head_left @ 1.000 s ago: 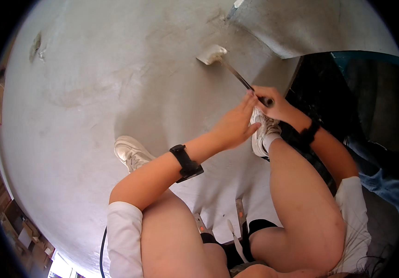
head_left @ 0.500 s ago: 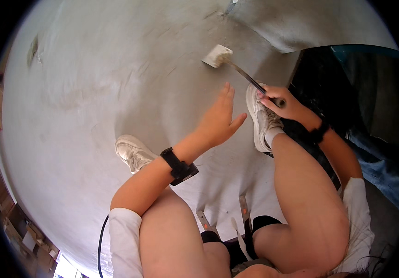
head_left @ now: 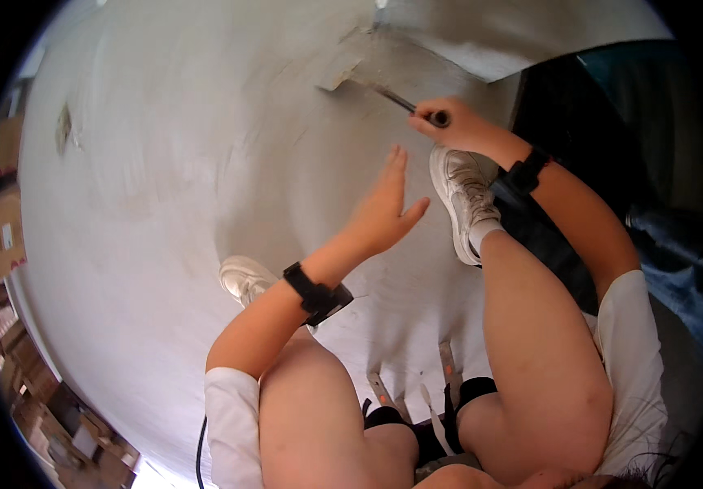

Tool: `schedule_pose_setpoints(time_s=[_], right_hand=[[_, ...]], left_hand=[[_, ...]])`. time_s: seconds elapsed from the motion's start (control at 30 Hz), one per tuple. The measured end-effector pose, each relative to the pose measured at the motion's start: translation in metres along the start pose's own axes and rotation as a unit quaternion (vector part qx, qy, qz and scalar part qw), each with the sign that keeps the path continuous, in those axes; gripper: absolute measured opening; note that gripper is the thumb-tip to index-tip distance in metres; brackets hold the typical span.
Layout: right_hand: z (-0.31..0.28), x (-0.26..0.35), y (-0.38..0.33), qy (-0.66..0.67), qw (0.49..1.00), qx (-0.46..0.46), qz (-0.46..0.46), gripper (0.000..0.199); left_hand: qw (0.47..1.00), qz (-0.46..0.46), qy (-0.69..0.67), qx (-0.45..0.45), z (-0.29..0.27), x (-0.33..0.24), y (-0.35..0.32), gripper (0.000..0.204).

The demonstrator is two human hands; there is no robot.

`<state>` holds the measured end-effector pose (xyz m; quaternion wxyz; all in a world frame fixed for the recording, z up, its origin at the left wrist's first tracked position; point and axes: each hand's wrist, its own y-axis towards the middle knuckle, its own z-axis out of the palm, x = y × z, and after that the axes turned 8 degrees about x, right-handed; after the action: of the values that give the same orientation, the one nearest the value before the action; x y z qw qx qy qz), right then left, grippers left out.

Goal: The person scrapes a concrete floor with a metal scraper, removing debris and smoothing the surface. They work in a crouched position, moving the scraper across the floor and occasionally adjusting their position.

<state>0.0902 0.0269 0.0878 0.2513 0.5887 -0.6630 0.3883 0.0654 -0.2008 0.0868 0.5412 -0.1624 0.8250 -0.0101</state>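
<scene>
My right hand (head_left: 459,126) is closed round the dark handle of a tool (head_left: 395,99) with a pale, flat, roughly rectangular head. The handle points to the upper left. The head lies low over, or touches, a broad pale grey surface (head_left: 164,187); blur keeps me from telling which. Below and left of the tool, my left hand (head_left: 381,210) hovers above this surface with fingers stretched and thumb apart, holding nothing. Black bands with small boxes circle both my wrists.
My white shoes (head_left: 464,191) rest on the grey surface. A grey flap (head_left: 523,37) rises at the upper right beside dark material (head_left: 596,122). Cardboard boxes (head_left: 5,232) stand along the left edge. Metal strips (head_left: 451,367) show between my legs.
My right hand has moved up and left with the tool, whose head has shifted the same way and tilted flatter. My left hand is nearly where it was. The view has shifted slightly.
</scene>
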Motion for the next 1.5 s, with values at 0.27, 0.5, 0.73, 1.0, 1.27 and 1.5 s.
schedule_pose_setpoints(time_s=[0.27, 0.5, 0.73, 1.0, 1.27, 1.5], right_hand=[[0.001, 0.002, -0.073, -0.010, 1.000, -0.001, -0.019, 0.018], [-0.012, 0.022, -0.031, -0.089, 0.989, 0.084, 0.082, 0.019], [-0.011, 0.017, -0.038, -0.074, 0.992, 0.094, 0.052, 0.019], [-0.028, 0.000, -0.095, 0.022, 0.986, 0.151, 0.065, 0.012], [-0.002, -0.040, -0.032, -0.009, 0.998, 0.049, -0.045, 0.019], [0.007, -0.009, 0.010, 0.031, 0.999, 0.041, -0.019, 0.019]], left_hand=[[0.983, -0.003, 0.130, 0.132, -0.075, -0.033, -0.016, 0.081], [0.911, -0.025, 0.255, 0.321, -0.108, -0.077, 0.008, 0.085], [0.974, 0.020, 0.190, 0.122, -0.072, -0.058, 0.062, 0.083], [0.991, 0.050, -0.080, 0.096, 0.023, -0.045, 0.083, 0.074], [0.999, -0.006, -0.020, 0.024, -0.009, -0.022, 0.099, 0.067], [0.999, -0.028, -0.024, 0.015, -0.056, -0.006, 0.088, 0.067]])
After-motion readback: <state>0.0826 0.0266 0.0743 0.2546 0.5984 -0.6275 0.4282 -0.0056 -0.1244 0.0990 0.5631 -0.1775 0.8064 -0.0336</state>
